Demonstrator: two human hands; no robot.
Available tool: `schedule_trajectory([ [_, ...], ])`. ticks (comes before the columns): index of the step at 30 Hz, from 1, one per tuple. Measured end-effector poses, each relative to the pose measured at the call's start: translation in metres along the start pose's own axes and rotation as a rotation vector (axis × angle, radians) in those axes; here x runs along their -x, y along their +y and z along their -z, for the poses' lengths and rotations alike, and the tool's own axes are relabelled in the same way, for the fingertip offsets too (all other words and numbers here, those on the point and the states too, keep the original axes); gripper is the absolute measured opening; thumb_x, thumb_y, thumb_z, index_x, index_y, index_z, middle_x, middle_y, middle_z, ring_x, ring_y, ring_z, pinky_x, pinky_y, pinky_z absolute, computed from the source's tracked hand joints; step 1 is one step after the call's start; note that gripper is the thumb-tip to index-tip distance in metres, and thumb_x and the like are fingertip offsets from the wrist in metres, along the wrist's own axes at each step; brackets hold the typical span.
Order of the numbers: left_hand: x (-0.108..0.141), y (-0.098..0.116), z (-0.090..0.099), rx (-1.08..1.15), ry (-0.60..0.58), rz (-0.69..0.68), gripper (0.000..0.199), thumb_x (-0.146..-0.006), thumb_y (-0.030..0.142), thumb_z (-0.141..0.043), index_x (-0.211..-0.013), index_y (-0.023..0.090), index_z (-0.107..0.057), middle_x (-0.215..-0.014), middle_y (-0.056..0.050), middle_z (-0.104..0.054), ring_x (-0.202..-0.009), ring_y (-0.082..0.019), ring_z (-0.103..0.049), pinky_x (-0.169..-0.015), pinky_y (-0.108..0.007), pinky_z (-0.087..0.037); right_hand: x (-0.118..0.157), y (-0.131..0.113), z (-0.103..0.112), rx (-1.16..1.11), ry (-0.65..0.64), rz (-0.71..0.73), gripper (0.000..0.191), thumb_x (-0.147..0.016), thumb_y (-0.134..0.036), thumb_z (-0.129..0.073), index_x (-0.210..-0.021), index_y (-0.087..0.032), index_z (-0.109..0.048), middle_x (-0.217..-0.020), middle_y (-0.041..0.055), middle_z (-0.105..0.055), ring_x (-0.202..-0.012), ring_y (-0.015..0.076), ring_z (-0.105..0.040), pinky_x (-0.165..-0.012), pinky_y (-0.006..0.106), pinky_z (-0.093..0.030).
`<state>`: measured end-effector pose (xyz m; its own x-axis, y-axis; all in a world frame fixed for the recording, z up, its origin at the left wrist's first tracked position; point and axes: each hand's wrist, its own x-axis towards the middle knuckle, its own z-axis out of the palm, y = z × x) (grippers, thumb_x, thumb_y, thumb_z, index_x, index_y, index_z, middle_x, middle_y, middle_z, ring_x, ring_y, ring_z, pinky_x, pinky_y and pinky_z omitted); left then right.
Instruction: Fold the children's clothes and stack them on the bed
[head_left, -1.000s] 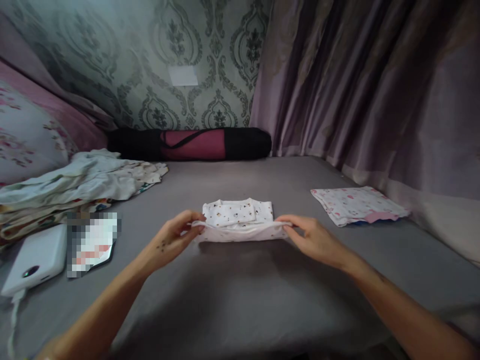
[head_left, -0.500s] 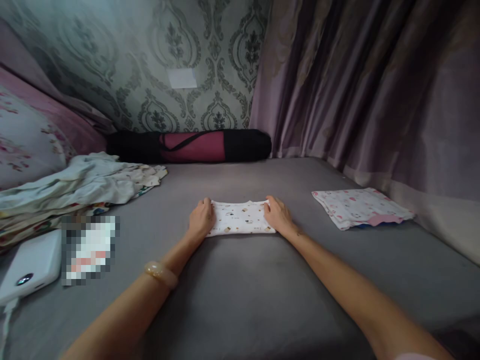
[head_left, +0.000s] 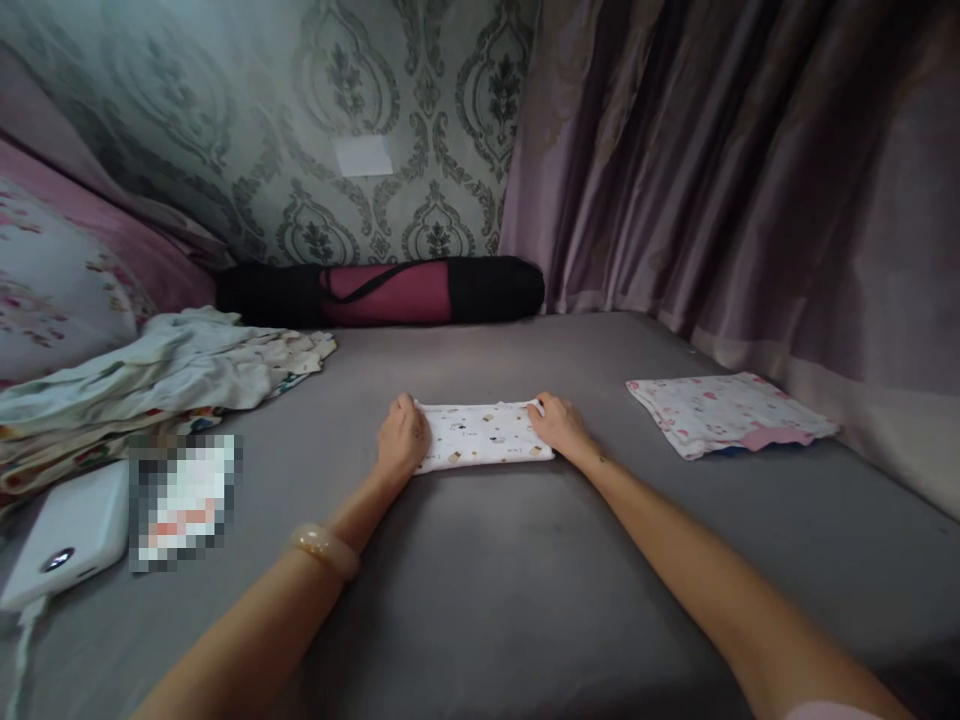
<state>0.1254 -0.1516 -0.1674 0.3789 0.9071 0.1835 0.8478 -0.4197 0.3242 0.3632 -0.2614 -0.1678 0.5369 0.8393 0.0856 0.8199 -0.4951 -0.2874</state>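
A white folded cloth with small brown and black prints lies flat on the grey bed sheet, in the middle of the view. At its left end, my left hand is closed on the edge, fingers curled. My right hand pinches the far right corner between thumb and fingers. The cloth's two ends are partly hidden under my hands. Off to the right rests a folded stack of cloth, white with pink prints, with pink and blue layers showing at its near edge.
Rumpled clothes are heaped at the left. Nearer lie a white power bank with a cable and a blurred-out item. A black and maroon long bag lies along the wall. Curtains hang at the right.
The cloth's far edge has flattened from a slight sag to nearly straight. Both hands keep their grip in almost the same place. The view has shifted very slightly.
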Motion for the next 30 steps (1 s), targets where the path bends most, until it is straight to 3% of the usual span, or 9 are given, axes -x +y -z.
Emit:
schedule_trajectory([
  [5,0.002,-0.001,0.025,-0.104,-0.041,-0.008,0.031,-0.094,0.029,-0.038,-0.114,0.009,-0.049,-0.116,-0.022,-0.052,-0.099,-0.031,-0.06,-0.079,-0.039,-0.048,-0.001,0.004,0.019,-0.091,-0.145,-0.041,0.038,-0.094,-0.038,-0.045,-0.117,-0.014,-0.063,-0.103,0.0127,-0.071,-0.09,0.0221,-0.067,-0.074,0.029,-0.048],
  [8,0.008,0.001,0.036,-0.133,0.004,-0.157,0.032,-0.094,0.028,-0.036,-0.118,0.011,-0.051,-0.124,-0.021,-0.05,-0.11,-0.032,-0.054,-0.088,-0.043,-0.045,0.014,-0.01,0.029,0.007,0.06,0.013,0.042,-0.097,-0.036,-0.036,-0.122,-0.011,-0.059,-0.11,0.0178,-0.067,-0.1,0.0268,-0.064,-0.084,0.036,-0.047],
  [10,0.013,0.007,0.035,-0.089,0.003,-0.321,0.034,-0.096,0.026,-0.033,-0.122,0.012,-0.05,-0.129,-0.019,-0.051,-0.118,-0.03,-0.05,-0.096,-0.043,-0.041,0.028,-0.028,0.03,0.059,0.179,0.189,0.043,-0.098,-0.031,-0.03,-0.123,-0.012,-0.058,-0.119,0.0181,-0.063,-0.114,0.0272,-0.057,-0.096,0.04,-0.041],
  [11,0.015,0.012,0.031,-0.068,-0.012,-0.398,0.035,-0.096,0.025,-0.031,-0.124,0.013,-0.05,-0.131,-0.018,-0.051,-0.123,-0.029,-0.048,-0.1,-0.042,-0.039,0.034,-0.038,0.027,0.062,0.178,0.31,0.044,-0.098,-0.029,-0.027,-0.126,-0.012,-0.057,-0.125,0.017,-0.061,-0.12,0.0265,-0.052,-0.103,0.041,-0.036],
  [14,0.02,0.025,0.013,-0.089,-0.066,-0.532,0.042,-0.096,0.023,-0.028,-0.133,0.011,-0.045,-0.141,-0.016,-0.047,-0.136,-0.027,-0.035,-0.111,-0.042,-0.027,0.047,-0.064,0.012,0.059,0.039,0.6,0.049,-0.097,-0.028,-0.027,-0.137,-0.009,-0.048,-0.143,0.0138,-0.047,-0.137,0.0248,-0.034,-0.115,0.043,-0.019],
  [16,0.023,0.028,-0.001,-0.14,-0.079,-0.52,0.046,-0.097,0.026,-0.027,-0.137,0.01,-0.043,-0.145,-0.016,-0.043,-0.14,-0.028,-0.03,-0.114,-0.044,-0.02,0.05,-0.071,0.0,0.069,-0.039,0.638,0.052,-0.097,-0.03,-0.027,-0.142,-0.008,-0.041,-0.149,0.0122,-0.039,-0.141,0.0255,-0.025,-0.117,0.047,-0.011],
  [20,0.026,0.023,-0.019,-0.146,-0.098,-0.42,0.054,-0.097,0.044,-0.027,-0.143,0.019,-0.039,-0.149,-0.011,-0.041,-0.14,-0.031,-0.029,-0.114,-0.055,-0.014,0.052,-0.067,-0.015,0.048,-0.078,0.568,0.053,-0.097,-0.031,-0.025,-0.148,-0.018,-0.033,-0.154,0.0065,-0.032,-0.143,0.0268,-0.021,-0.114,0.057,-0.012],
  [30,0.027,0.022,-0.015,-0.143,-0.188,-0.366,0.058,-0.096,0.047,-0.025,-0.147,0.02,-0.033,-0.154,-0.011,-0.031,-0.142,-0.034,-0.022,-0.111,-0.062,-0.012,0.053,-0.064,-0.017,0.015,-0.088,0.549,0.053,-0.097,-0.032,-0.026,-0.149,-0.022,-0.031,-0.154,0.005,-0.03,-0.143,0.0276,-0.02,-0.112,0.062,-0.01],
])
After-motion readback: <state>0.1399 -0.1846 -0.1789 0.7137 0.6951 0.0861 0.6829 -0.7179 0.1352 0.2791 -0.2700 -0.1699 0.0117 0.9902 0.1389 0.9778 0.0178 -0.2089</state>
